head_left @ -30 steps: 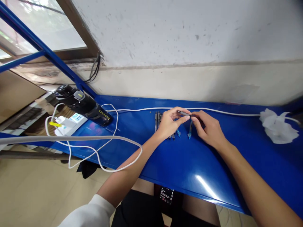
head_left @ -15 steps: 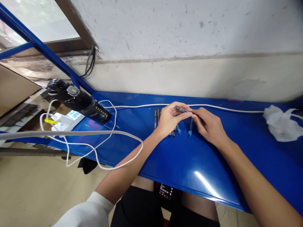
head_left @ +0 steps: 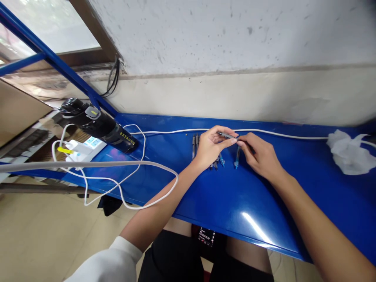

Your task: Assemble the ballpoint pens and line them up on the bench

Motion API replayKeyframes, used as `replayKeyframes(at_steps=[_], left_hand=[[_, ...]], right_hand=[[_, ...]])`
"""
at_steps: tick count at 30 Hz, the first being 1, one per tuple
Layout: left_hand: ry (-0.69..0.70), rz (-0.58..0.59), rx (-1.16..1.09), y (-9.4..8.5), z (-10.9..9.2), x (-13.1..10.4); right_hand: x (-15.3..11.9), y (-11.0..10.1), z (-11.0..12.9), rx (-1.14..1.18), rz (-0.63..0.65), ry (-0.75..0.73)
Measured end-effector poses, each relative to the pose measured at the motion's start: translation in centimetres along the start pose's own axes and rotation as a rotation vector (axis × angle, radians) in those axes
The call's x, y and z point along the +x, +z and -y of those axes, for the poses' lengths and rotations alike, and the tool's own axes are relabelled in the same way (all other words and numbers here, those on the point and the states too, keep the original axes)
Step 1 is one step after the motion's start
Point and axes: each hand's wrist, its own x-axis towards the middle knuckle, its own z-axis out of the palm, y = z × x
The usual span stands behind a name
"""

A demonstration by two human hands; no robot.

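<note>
L hand (head_left: 213,145) grasps 1 grey pen (head_left: 226,136) above a blue table (head_left: 220,203), nearer its far edge than its near one; R hand (head_left: 258,152) pinches the right end, thumb against fingers. Fingers cover parts of the barrel — can't tell which end is the tip. Long axis runs approx. parallel to the far edge, left end angled slightly toward it. Beside L hand, a pen cluster (head_left: 193,147) is half hidden by hand & wrist; approx. 3 grey ends show, full no. unclear. 1 blue-ended pen (head_left: 236,161) lies apart, blue end toward the near edge, its other end hidden by R hand. Table's left end: 1 black bottle (head_left: 102,127), 1 power strip (head_left: 84,150). Nr. far right corner — 1 white wad (head_left: 349,154).
</note>
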Motion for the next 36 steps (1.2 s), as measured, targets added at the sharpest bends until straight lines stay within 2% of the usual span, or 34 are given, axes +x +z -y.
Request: replayKeyframes(at_steps=[5,11,18,22,28,36], left_hand=[[-0.002,0.005,0.004,0.0,0.0,0.0],[-0.020,-0.006,0.017,-0.1,-0.2,0.1],[-0.089,0.007,-0.014,-0.1,-0.2,0.1],[-0.093,0.014,0.024,-0.2,-0.1,0.1],[-0.049,0.064,0.030,-0.2,-0.6,0.0],[-0.027,0.100,0.055,-0.2,-1.1,0.0]], right_hand=[[-0.1,0.0,0.1,0.023,-0.033,0.055],[-0.1,-0.1,0.2,0.013,-0.026,0.038],[-0.1,-0.1,0.3,0.002,-0.102,0.018],[0.1,-0.6,0.9,0.057,-0.085,0.060],[0.5,-0.8,1.3,0.325,-0.034,0.269],[0.9,-0.6,1.4,0.928,0.133,0.480]])
